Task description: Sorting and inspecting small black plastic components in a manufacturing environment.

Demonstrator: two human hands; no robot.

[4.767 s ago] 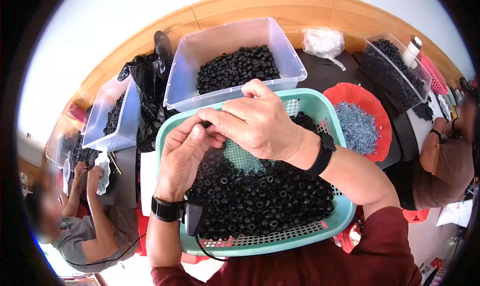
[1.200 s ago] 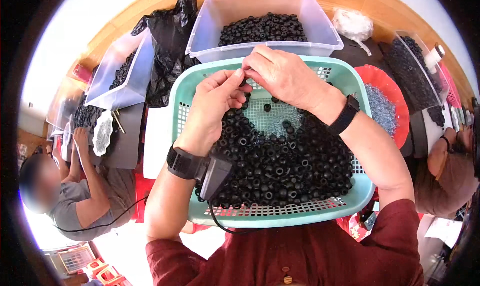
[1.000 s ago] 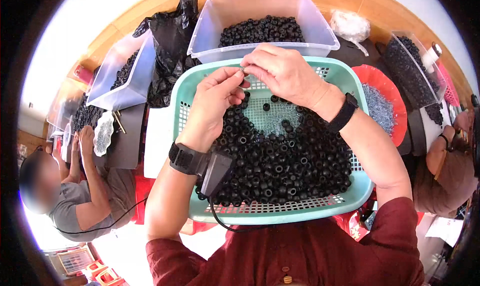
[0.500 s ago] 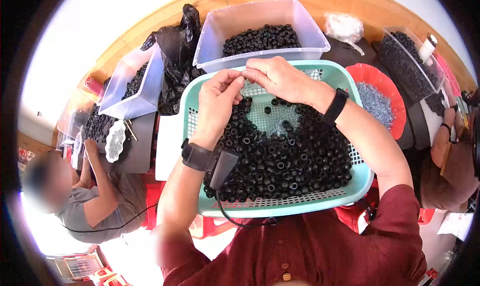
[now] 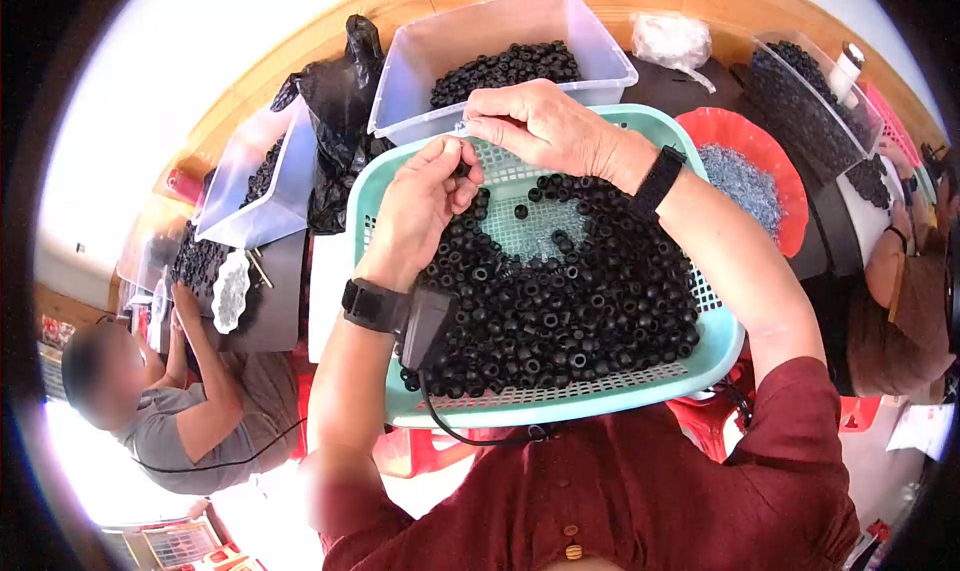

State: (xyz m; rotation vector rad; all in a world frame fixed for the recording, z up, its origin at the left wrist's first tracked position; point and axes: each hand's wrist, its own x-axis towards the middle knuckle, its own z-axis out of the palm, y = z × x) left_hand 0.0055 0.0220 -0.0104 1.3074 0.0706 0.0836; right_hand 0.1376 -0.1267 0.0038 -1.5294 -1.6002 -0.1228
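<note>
My left hand [image 5: 415, 206] is closed above the far left of a mint-green mesh basket [image 5: 722, 356], its fingers curled round a small black ring-shaped plastic part [image 5: 462, 169]. Just above it, my right hand [image 5: 550, 126] pinches a tiny shiny piece [image 5: 461, 128] between thumb and forefinger; its exact kind is too small to tell. The fingertips of the two hands are close but apart. Below them, a heap of black ring-shaped parts [image 5: 570, 316] fills most of the basket, with small clear bits [image 5: 540, 246] scattered on the bare mesh.
Behind the basket stands a clear tub [image 5: 595, 51] of black parts, beside a black plastic bag [image 5: 340, 101]. A red scalloped tray [image 5: 793, 216] of small blue-grey pieces lies to the right. One person [image 5: 205, 401] works at the left, another [image 5: 900, 291] at the right.
My fingertips, which met half a second ago, have separated. The right hand's pinch now sits a little above the left, with the shiny piece showing. The whole view has shifted slightly.
</note>
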